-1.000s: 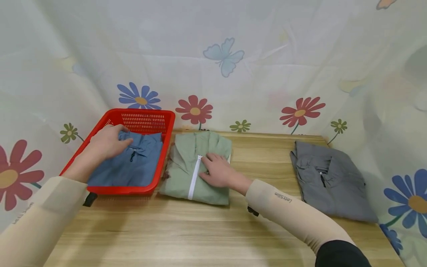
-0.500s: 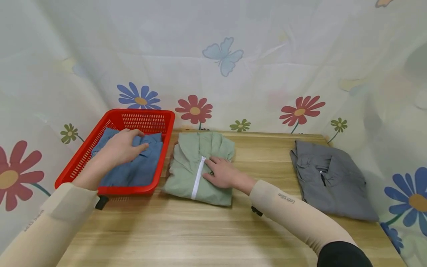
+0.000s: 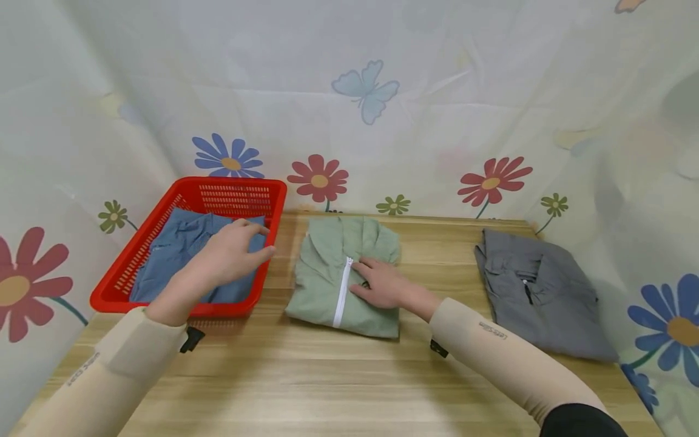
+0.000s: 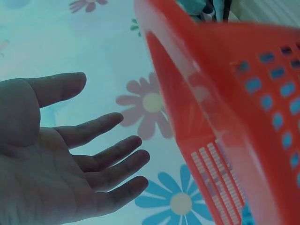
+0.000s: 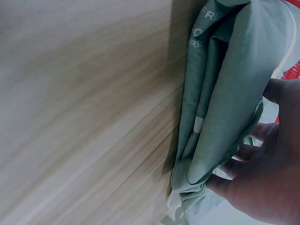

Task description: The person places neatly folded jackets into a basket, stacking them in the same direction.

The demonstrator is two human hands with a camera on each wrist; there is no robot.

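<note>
My left hand (image 3: 228,254) hovers over the red basket's right side, fingers apart and holding nothing. The left wrist view shows its spread palm (image 4: 44,173) beside the basket wall (image 4: 276,168). Inside the basket (image 3: 180,182) lies a folded blue zip garment (image 3: 169,258), partly covered by that hand. My right hand (image 3: 382,285) rests on a folded light green jacket (image 3: 319,288) with a white zipper, the fingertips close to the zipper's top. In the right wrist view, the fingers (image 5: 246,152) lie along the green jacket's folded layers (image 5: 229,103).
A folded dark grey garment (image 3: 546,309) with a short black zip pull lies at the right end of the wooden table (image 3: 306,382). Behind the table hangs a white flowered cloth (image 3: 437,121). A strip of bare wood separates the basket from the green jacket.
My right hand has slid the green jacket rightward, away from the basket. My left hand has moved right across the basket, uncovering more of the blue garment's left side.
</note>
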